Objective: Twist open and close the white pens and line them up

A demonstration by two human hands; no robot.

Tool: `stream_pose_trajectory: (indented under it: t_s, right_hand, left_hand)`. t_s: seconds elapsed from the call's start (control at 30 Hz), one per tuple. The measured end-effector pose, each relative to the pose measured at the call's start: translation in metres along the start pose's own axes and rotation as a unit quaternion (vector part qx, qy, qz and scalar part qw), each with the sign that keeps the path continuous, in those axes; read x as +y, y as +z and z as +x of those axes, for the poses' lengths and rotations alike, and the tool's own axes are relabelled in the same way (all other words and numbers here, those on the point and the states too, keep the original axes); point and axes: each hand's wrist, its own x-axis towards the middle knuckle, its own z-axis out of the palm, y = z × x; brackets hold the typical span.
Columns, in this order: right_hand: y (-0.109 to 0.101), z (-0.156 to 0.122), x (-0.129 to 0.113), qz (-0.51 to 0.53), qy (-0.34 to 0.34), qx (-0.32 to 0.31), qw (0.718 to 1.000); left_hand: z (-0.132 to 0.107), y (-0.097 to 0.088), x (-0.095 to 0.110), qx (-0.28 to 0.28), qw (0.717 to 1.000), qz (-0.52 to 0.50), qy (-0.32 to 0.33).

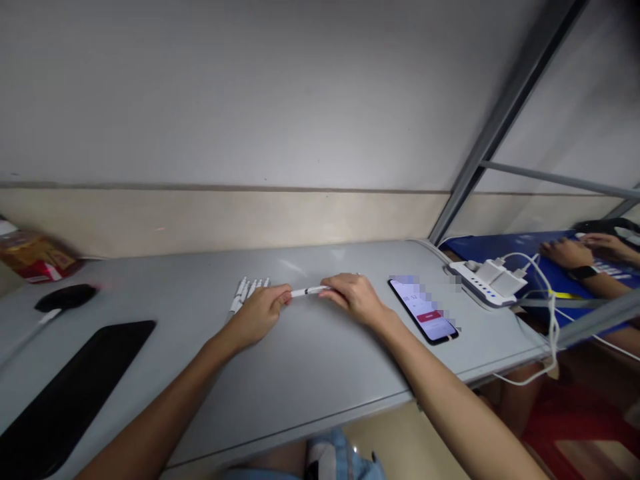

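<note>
A slim white pen [300, 293] with a dark band near its middle lies level between my two hands, just above the grey desk. My left hand [257, 312] pinches its left end. On the other end, the fingers of my right hand [353, 295] are closed around the part with the clip. Several more white pens [243, 291] lie side by side on the desk behind my left hand, which partly hides them.
A lit phone [424, 311] lies right of my right hand. Beyond it sits a power strip [483, 283] with chargers and white cables. At left are a black slab-like object [80, 393], a dark round object [66, 297] and a packet [37, 257]. Another person's hands [570, 254] rest over a blue surface.
</note>
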Motion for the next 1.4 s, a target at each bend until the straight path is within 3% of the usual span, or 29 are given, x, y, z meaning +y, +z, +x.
stream_pose_trajectory:
  t_s: [0.13, 0.27, 0.33, 0.47, 0.5, 0.57, 0.7, 0.83, 1.23, 1.4]
  right_hand:
    - [0.004, -0.002, -0.002, -0.002, 0.058, 0.004, 0.998]
    - [0.005, 0.004, -0.005, 0.199, 0.144, 0.049, 0.968]
    - [0.005, 0.009, -0.005, 0.344, 0.169, 0.091, 0.919]
    - [0.0, 0.014, 0.002, 0.574, 0.233, 0.13, 0.774]
    - [-0.002, 0.014, 0.005, 0.598, 0.251, 0.133, 0.75]
    - [-0.005, 0.012, 0.01, 0.621, 0.26, 0.133, 0.727]
    - [-0.009, 0.01, 0.014, 0.623, 0.243, 0.128, 0.732]
    - [-0.012, 0.01, 0.013, 0.602, 0.231, 0.137, 0.752]
    - [-0.016, 0.009, 0.021, 0.622, 0.21, 0.139, 0.741]
    - [-0.016, 0.009, 0.021, 0.625, 0.209, 0.146, 0.738]
  left_hand:
    - [0.001, 0.001, 0.001, 0.041, 0.998, 0.039, 0.018]
    - [0.0, 0.005, 0.008, 0.051, 0.997, 0.033, 0.048]
    - [-0.001, 0.006, 0.012, 0.044, 0.996, 0.018, 0.072]
    - [-0.002, 0.006, 0.014, 0.064, 0.993, 0.027, 0.092]
    - [-0.001, 0.006, 0.012, 0.073, 0.993, 0.048, 0.081]
    - [-0.001, 0.006, 0.006, 0.098, 0.988, 0.104, 0.052]
    - [0.0, 0.005, -0.005, 0.136, 0.972, 0.191, -0.006]
    - [0.0, 0.005, -0.01, 0.146, 0.967, 0.206, -0.038]
    - [-0.002, 0.008, -0.014, 0.141, 0.965, 0.216, -0.045]
    - [-0.003, 0.005, -0.012, 0.128, 0.954, 0.256, -0.085]
